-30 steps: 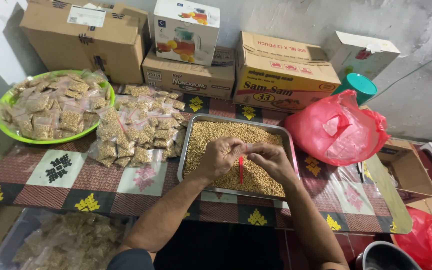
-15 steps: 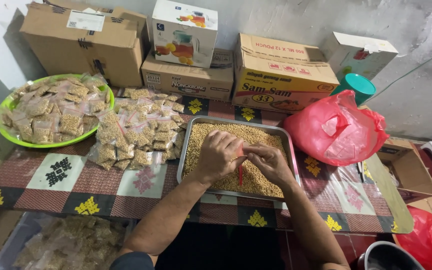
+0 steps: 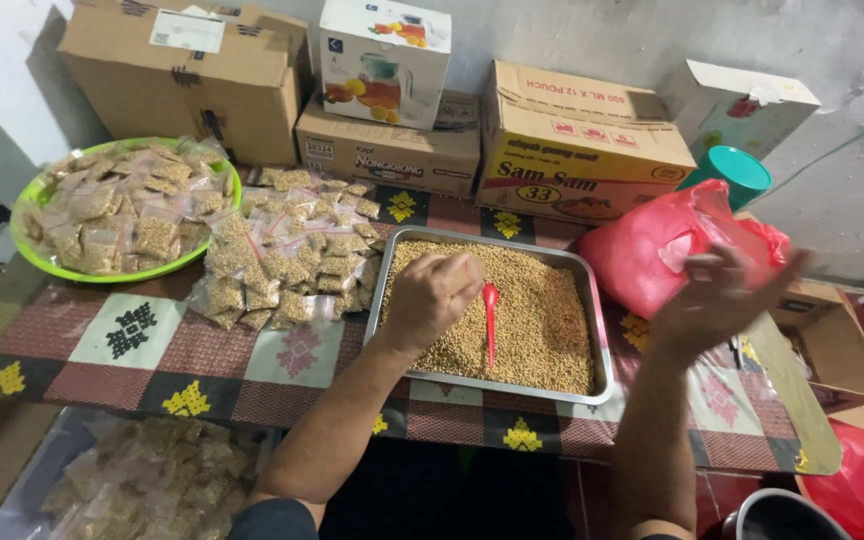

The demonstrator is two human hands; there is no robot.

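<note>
The left hand hovers over the metal tray of grain, its fingers curled around a small packet. A red spoon lies just beside them. The right hand, fingers spread, nears the pink bag.

Home packing spot, stacked cardboard boxes, filled packets

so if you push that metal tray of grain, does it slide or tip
The metal tray is low, wide and flat-bottomed, so it would likely slide on the tablecloth rather than tip. Filled with grain, it probably feels heavy. Lifted unevenly, the loose grain could shift and spill.
</note>
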